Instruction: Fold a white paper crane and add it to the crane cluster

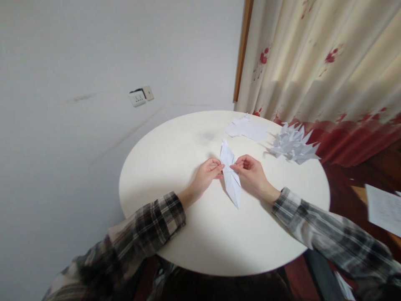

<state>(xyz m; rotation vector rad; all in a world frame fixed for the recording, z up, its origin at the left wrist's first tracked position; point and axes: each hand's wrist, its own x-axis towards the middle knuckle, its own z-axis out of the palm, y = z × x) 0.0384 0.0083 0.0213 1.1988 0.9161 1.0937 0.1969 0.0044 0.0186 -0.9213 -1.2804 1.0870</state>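
Folded paper strip (231, 177) is just above mid-counter, long axis about 11:30 to 5:30, pointed at the near end, crease across its waist. Left hand (206, 173) comes in from 7, fingers pinching the strip's left edge at the waist, thumb on top. Right hand (252, 174) comes in from 4, fingers pinching the opposite edge, thumb also on top. Fingertips under the paper are hidden. From where I'm standing, can't tell if the strip's middle touches the counter (203, 234) or sits a bit off it.

Round white counter otherwise: loose white paper sheets (250, 128) overlapping flat at 12:30, far rim; count unclear, edges wash out. Clump of paper cranes (294, 144) at 1:30, points jammed together, inner ones masked by outer ones, can't count.

Off the counter: wall socket (137, 99) at 11, dark gap beside its plate. Flower-print curtain (313, 62) past 1, cut off up top. Written sheet (384, 209) out at 3, cropped at right, text unreadable. Plaid sleeves (147, 225) cover both forearms. Below the 6 rim it's too dark to make out.
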